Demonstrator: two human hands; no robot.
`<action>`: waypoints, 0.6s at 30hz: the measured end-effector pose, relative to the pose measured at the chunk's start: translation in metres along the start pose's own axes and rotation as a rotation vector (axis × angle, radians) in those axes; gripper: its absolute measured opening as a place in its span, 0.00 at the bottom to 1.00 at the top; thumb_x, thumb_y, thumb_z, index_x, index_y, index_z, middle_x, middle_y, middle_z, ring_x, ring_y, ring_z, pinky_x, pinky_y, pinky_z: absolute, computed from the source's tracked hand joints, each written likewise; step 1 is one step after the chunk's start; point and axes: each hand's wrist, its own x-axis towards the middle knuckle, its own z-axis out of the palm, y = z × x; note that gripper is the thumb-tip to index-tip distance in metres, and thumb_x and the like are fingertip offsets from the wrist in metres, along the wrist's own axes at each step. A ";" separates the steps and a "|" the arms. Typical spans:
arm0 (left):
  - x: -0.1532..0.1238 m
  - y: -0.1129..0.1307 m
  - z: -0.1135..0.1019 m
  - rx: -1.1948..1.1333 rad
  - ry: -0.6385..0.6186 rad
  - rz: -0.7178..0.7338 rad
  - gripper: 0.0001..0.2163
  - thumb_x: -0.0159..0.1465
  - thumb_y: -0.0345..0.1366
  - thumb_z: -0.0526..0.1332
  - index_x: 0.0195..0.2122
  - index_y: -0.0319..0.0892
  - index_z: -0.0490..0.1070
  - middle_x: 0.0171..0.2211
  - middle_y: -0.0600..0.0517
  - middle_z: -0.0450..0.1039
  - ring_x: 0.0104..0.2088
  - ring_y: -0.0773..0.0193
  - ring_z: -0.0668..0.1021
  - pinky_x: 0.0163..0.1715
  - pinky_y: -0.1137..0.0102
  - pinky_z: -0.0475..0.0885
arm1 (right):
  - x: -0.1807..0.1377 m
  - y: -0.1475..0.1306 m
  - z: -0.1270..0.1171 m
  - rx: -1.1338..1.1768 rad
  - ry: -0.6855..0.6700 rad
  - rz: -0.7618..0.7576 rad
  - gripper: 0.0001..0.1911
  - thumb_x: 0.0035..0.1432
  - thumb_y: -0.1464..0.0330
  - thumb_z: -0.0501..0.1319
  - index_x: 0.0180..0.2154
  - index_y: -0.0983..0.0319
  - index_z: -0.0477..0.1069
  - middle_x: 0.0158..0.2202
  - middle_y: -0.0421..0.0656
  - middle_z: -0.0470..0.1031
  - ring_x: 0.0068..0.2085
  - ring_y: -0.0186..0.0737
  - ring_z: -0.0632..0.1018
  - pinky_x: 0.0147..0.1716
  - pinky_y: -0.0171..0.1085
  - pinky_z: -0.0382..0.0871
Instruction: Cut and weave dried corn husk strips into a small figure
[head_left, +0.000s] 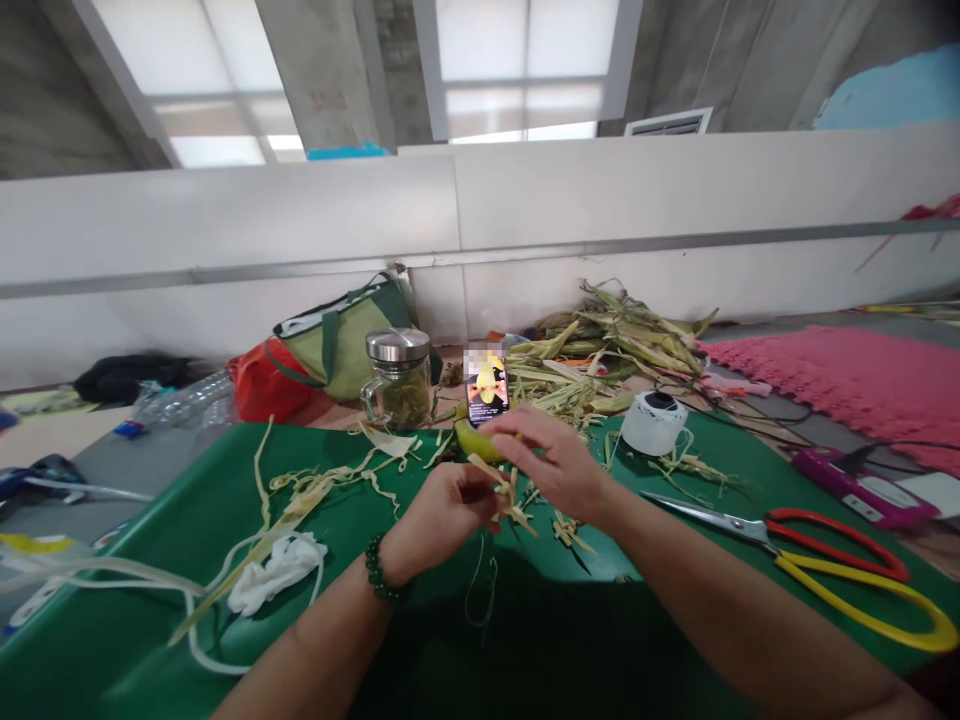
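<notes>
My left hand [442, 515] is closed in a pinch on a small bundle of dried husk strips [510, 498] above the green mat [150, 560]. A dark bead bracelet sits on its wrist. My right hand [551, 455] meets it from the right, fingers curled and pinching the same strips at their top. A thin thread [480, 585] dangles below the bundle. Just behind the hands lies a yellow-green piece [472, 440], and a phone [486, 385] stands upright past it.
Scissors with red and yellow handles [810, 555] lie on the mat at right. A white spool [654, 422], a lidded glass jar [397, 380], a green bag [337, 340] and a pile of corn husks [615, 345] stand behind. Loose strips and white cloth [277, 570] lie at left.
</notes>
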 end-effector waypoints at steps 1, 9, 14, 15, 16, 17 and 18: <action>0.000 0.002 -0.003 -0.023 0.029 0.009 0.06 0.52 0.34 0.63 0.27 0.36 0.72 0.23 0.54 0.70 0.24 0.67 0.74 0.26 0.71 0.74 | 0.001 0.002 -0.002 0.016 -0.001 0.084 0.11 0.61 0.64 0.53 0.38 0.62 0.71 0.32 0.42 0.71 0.33 0.35 0.72 0.31 0.34 0.66; -0.002 0.010 -0.006 -0.177 0.165 0.159 0.13 0.50 0.38 0.68 0.32 0.38 0.68 0.21 0.56 0.69 0.23 0.69 0.74 0.20 0.77 0.71 | 0.002 0.006 0.003 0.209 -0.043 0.293 0.13 0.53 0.60 0.60 0.25 0.62 0.65 0.21 0.36 0.64 0.22 0.29 0.67 0.21 0.30 0.60; -0.004 0.010 -0.010 -0.224 0.179 0.129 0.12 0.51 0.38 0.67 0.31 0.40 0.66 0.21 0.58 0.68 0.22 0.70 0.74 0.20 0.78 0.71 | 0.005 0.006 -0.001 0.252 0.117 0.309 0.15 0.53 0.58 0.59 0.25 0.62 0.64 0.20 0.36 0.65 0.21 0.30 0.68 0.22 0.31 0.63; -0.003 0.010 -0.011 -0.226 0.174 0.124 0.12 0.51 0.38 0.67 0.31 0.40 0.66 0.21 0.58 0.68 0.23 0.70 0.74 0.21 0.77 0.72 | 0.005 0.006 -0.001 0.278 0.098 0.327 0.15 0.53 0.57 0.59 0.25 0.62 0.63 0.20 0.36 0.66 0.22 0.31 0.69 0.23 0.31 0.65; -0.003 0.010 -0.012 -0.227 0.170 0.131 0.12 0.51 0.38 0.67 0.31 0.39 0.66 0.21 0.57 0.69 0.23 0.70 0.74 0.21 0.77 0.72 | 0.004 0.005 -0.001 0.309 0.059 0.355 0.15 0.52 0.56 0.59 0.27 0.61 0.63 0.21 0.37 0.67 0.23 0.31 0.70 0.23 0.31 0.66; -0.002 0.010 -0.012 -0.227 0.167 0.143 0.12 0.52 0.38 0.67 0.31 0.39 0.67 0.22 0.57 0.69 0.23 0.70 0.74 0.22 0.77 0.72 | 0.004 0.004 0.001 0.344 0.006 0.389 0.16 0.53 0.55 0.59 0.29 0.61 0.62 0.21 0.37 0.68 0.23 0.32 0.71 0.23 0.32 0.66; -0.002 0.010 -0.012 -0.226 0.167 0.155 0.12 0.52 0.38 0.67 0.31 0.39 0.67 0.22 0.57 0.69 0.24 0.70 0.74 0.22 0.77 0.72 | 0.003 0.003 0.003 0.375 -0.047 0.426 0.16 0.53 0.54 0.59 0.30 0.61 0.62 0.21 0.36 0.69 0.22 0.32 0.71 0.21 0.31 0.66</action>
